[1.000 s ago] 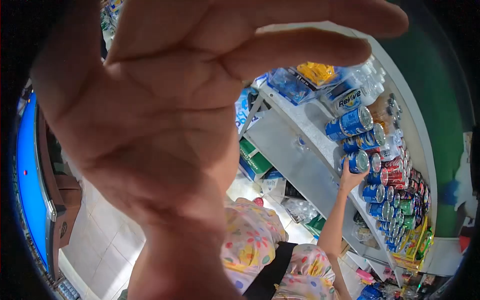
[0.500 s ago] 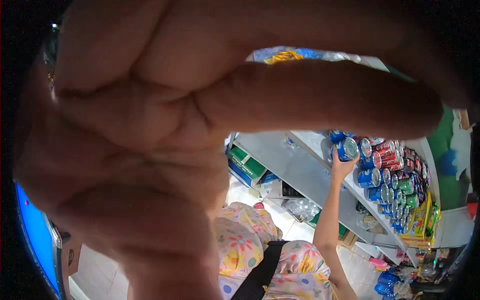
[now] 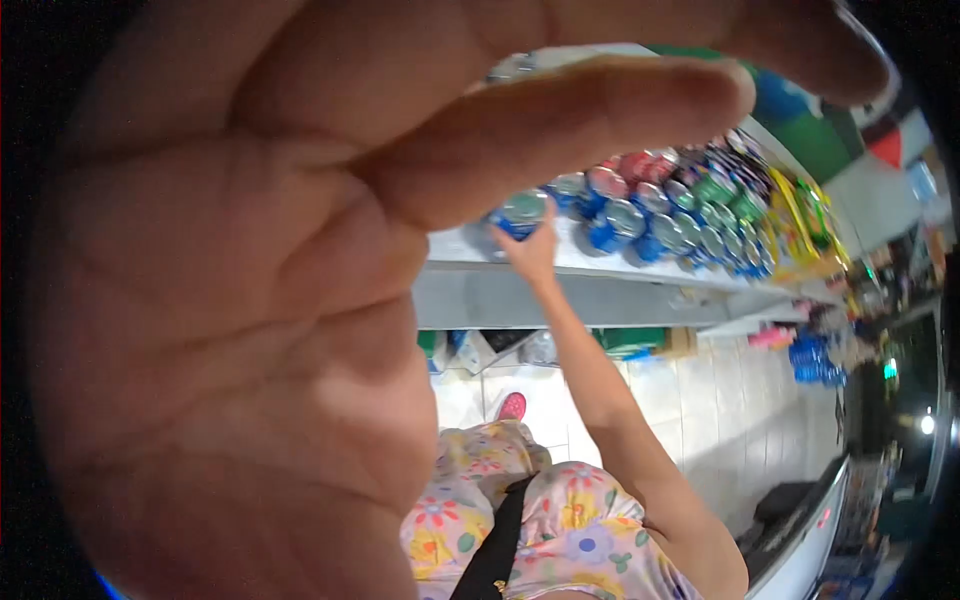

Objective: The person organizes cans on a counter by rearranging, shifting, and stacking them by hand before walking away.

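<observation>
Very close to the camera, the palm of my left hand covers the left half of the view. Its fingers stretch out to the right, apart, with nothing held in them. Farther off, my right hand is wrapped round a blue can with a silver top, at the shelf. More blue cans stand in rows to the right of it, with red cans and green cans behind and beside them. My left hand hides the shelf's left part.
Yellow packets sit at the shelf's right end. Boxes and a green carton lie below the lower shelf. Blue bottles stand on the tiled floor at right. A dark-edged counter or case is at lower right.
The view has turned, so the shelf and cans now lie farther left and higher. My left hand shifted up, its fingers more spread. My right hand still grips the blue can.
</observation>
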{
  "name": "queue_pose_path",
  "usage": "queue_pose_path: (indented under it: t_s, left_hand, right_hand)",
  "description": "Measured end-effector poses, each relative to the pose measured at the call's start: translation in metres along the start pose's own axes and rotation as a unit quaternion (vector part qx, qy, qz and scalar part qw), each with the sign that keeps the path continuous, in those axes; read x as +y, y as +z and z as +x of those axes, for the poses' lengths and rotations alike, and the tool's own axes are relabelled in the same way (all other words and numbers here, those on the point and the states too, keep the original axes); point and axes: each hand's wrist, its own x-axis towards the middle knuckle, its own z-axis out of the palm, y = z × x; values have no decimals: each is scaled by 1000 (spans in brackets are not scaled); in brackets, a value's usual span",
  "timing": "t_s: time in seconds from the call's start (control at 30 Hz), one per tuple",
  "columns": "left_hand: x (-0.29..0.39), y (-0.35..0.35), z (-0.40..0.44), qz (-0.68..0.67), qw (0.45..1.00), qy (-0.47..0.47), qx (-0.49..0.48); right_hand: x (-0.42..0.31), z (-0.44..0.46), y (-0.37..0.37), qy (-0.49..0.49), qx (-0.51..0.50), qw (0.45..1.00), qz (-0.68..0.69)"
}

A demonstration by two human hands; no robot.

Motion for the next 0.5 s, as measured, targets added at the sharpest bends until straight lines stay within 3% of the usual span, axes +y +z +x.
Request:
queue_pose_path:
  t_s: [0.13,0.27,0.4,0.43,0.47,0.5]
  left_hand:
    - [0,53,31,-57,998,14,4]
    - [-8,108,64,-122,991,-1,63]
    - [-66,186,63,-195,965,-70,162]
    - [-96,211,52,-201,964,-58,166]
    - [-112,238,42,-153,968,-111,164]
    - [-131,266,33,-125,964,-188,138]
  right_hand:
    - [8,-1,-7,7,-63,997,33]
    - [27,-26,-24,-156,-1,986,-67]
    - [38,-53,-109,-113,-160,980,22]
    - [31,-57,-139,-47,-161,985,33]
    - [31,-59,-168,20,-159,986,48]
    - [40,-59,-196,-6,-96,995,9]
